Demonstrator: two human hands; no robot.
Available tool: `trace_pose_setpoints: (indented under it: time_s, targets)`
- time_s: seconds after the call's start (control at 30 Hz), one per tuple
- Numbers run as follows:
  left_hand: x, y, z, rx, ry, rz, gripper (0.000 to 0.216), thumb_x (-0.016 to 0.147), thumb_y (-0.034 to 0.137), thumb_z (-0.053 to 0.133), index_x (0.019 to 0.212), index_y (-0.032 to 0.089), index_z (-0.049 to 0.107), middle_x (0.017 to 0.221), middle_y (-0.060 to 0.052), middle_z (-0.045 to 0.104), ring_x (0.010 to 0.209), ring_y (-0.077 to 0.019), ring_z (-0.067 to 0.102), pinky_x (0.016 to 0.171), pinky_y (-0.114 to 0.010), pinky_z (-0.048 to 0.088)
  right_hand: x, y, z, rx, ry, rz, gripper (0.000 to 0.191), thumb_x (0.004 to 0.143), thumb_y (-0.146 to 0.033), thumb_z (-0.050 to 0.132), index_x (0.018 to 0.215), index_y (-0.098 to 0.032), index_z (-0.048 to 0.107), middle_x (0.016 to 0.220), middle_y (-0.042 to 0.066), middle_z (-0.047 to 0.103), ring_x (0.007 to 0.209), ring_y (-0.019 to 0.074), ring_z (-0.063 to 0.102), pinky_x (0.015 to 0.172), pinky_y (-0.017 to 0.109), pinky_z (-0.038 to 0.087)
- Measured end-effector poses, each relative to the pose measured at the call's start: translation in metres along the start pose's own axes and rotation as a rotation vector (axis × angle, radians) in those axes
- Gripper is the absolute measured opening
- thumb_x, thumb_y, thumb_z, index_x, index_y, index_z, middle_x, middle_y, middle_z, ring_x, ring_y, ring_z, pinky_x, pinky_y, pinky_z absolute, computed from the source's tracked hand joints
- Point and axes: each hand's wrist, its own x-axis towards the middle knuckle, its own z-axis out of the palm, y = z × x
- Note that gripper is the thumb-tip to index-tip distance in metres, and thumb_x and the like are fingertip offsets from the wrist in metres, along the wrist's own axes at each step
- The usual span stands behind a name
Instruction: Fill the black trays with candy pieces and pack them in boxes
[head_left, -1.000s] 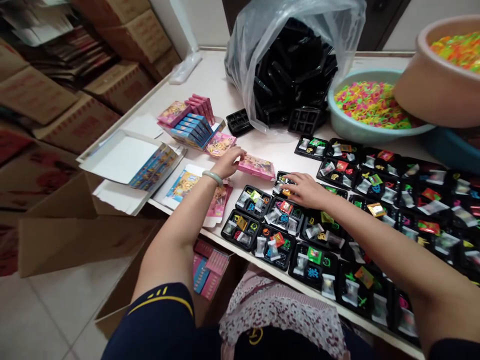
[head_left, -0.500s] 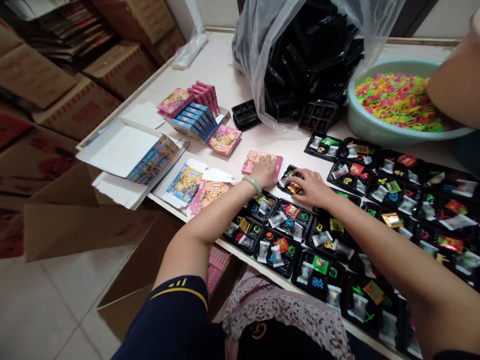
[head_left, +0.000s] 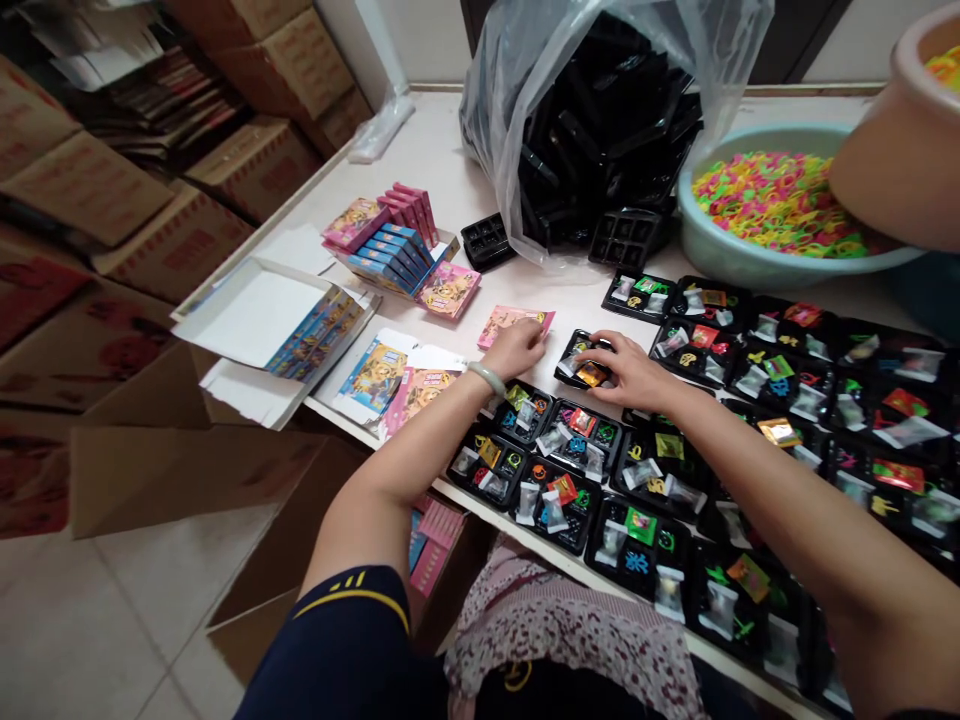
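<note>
My left hand (head_left: 514, 348), with a pale bangle at the wrist, is closed with its fingers curled at the right end of a flat pink printed box (head_left: 504, 322). The fingertips are partly hidden. To its right, my right hand (head_left: 626, 368) grips a small black compartment tray (head_left: 573, 352) by its side, fingers over the top. That tray holds clear-wrapped pieces and an orange-gold packet (head_left: 592, 374). Close below both hands lie filled black trays (head_left: 577, 440) with wrapped pieces and coloured plastic shapes.
Pink and blue boxes (head_left: 394, 245) stand stacked at the back left, beside an open display carton (head_left: 247, 315) and flattened boxes (head_left: 375, 375). Behind are a plastic bag of black trays (head_left: 592, 140) and a basin (head_left: 750, 255) of coloured shapes. Cartons (head_left: 112, 215) fill the left side.
My left hand has gone from lying spread on the pink box to curling its fingers at the box's right end. My right hand stays on the black tray. The view shifts slightly.
</note>
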Motion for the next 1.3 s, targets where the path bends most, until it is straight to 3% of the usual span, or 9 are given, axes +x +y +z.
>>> trace_pose_setpoints:
  time_s: [0.13,0.23,0.3,0.47,0.73,1.03,1.13,1.23,1.3]
  targets:
    - [-0.007,-0.012,-0.021,-0.556,0.042,0.059,0.012,0.075,0.020,0.055,0.064,0.014,0.055,0.118,-0.015,0.065,0.115,-0.0237,0.057,0.100,-0.038,0.042,0.009,-0.010,-0.007,0.101,0.041,-0.087,0.050,0.072,-0.026,0.068,0.121,-0.029,0.062,0.133,0.010,0.040,0.128,0.0303,0.042,0.109,0.048,0.037]
    - [-0.011,-0.013,-0.026,-0.671,-0.046,0.085,0.012,0.071,0.021,0.060,0.063,0.014,0.055,0.120,-0.015,0.065,0.121,-0.0246,0.055,0.106,-0.040,0.038,0.015,-0.013,-0.006,0.123,0.067,-0.080,0.050,0.071,-0.026,0.069,0.120,-0.027,0.062,0.131,0.010,0.040,0.126,0.0303,0.044,0.108,0.047,0.039]
    - [-0.011,-0.011,-0.024,-0.676,-0.081,0.064,0.012,0.070,0.021,0.062,0.063,0.013,0.056,0.119,-0.015,0.065,0.118,-0.0245,0.056,0.102,-0.041,0.041,0.016,-0.013,-0.002,0.109,0.079,-0.044,0.051,0.070,-0.025,0.069,0.121,-0.027,0.062,0.130,0.011,0.040,0.123,0.0309,0.046,0.106,0.048,0.040]
    - [-0.002,-0.006,-0.005,-0.715,-0.092,-0.051,0.009,0.070,0.020,0.058,0.066,0.012,0.056,0.123,-0.014,0.063,0.095,-0.0179,0.062,0.077,-0.031,0.052,0.018,-0.009,0.015,0.039,0.136,0.020,0.051,0.069,-0.025,0.070,0.120,-0.027,0.064,0.128,0.011,0.044,0.120,0.0319,0.047,0.104,0.050,0.041]
    - [0.018,-0.016,0.012,-0.639,-0.135,-0.054,0.007,0.066,0.013,0.056,0.059,0.012,0.053,0.110,-0.009,0.068,0.072,-0.0091,0.058,0.070,-0.025,0.050,0.029,0.000,0.033,-0.041,0.173,0.060,0.044,0.073,-0.028,0.069,0.116,-0.022,0.066,0.124,0.013,0.050,0.115,0.0312,0.050,0.100,0.048,0.042]
    - [0.020,-0.024,0.020,-0.705,-0.141,-0.067,0.008,0.070,0.013,0.058,0.063,0.010,0.056,0.113,-0.010,0.066,0.071,-0.0072,0.057,0.071,-0.024,0.048,0.040,-0.002,0.040,-0.143,0.038,0.066,0.052,0.074,-0.038,0.074,0.122,-0.023,0.061,0.134,0.013,0.047,0.125,0.0336,0.041,0.101,0.052,0.035]
    - [0.019,-0.023,0.024,-0.643,-0.139,-0.043,0.004,0.073,0.013,0.058,0.071,0.011,0.060,0.098,-0.006,0.067,0.071,-0.0080,0.057,0.069,-0.022,0.048,0.030,-0.008,0.031,-0.266,0.062,0.092,0.044,0.079,-0.038,0.071,0.120,-0.025,0.064,0.135,0.013,0.048,0.127,0.0361,0.037,0.101,0.055,0.029]
    - [0.019,-0.021,0.027,-0.536,-0.127,-0.019,0.014,0.077,0.014,0.057,0.089,0.012,0.065,0.076,0.001,0.061,0.064,-0.0084,0.053,0.064,-0.021,0.046,0.016,-0.015,0.026,-0.397,0.051,0.111,0.026,0.089,-0.031,0.059,0.113,-0.027,0.069,0.121,0.011,0.058,0.112,0.0309,0.046,0.093,0.047,0.032]
    - [0.020,-0.019,0.028,-0.484,-0.114,-0.004,0.020,0.079,0.016,0.057,0.097,0.012,0.065,0.068,0.003,0.056,0.061,-0.0087,0.050,0.062,-0.021,0.044,0.010,-0.018,0.028,-0.461,0.017,0.118,0.027,0.094,-0.029,0.051,0.113,-0.027,0.069,0.115,0.011,0.061,0.104,0.0281,0.048,0.086,0.042,0.033]
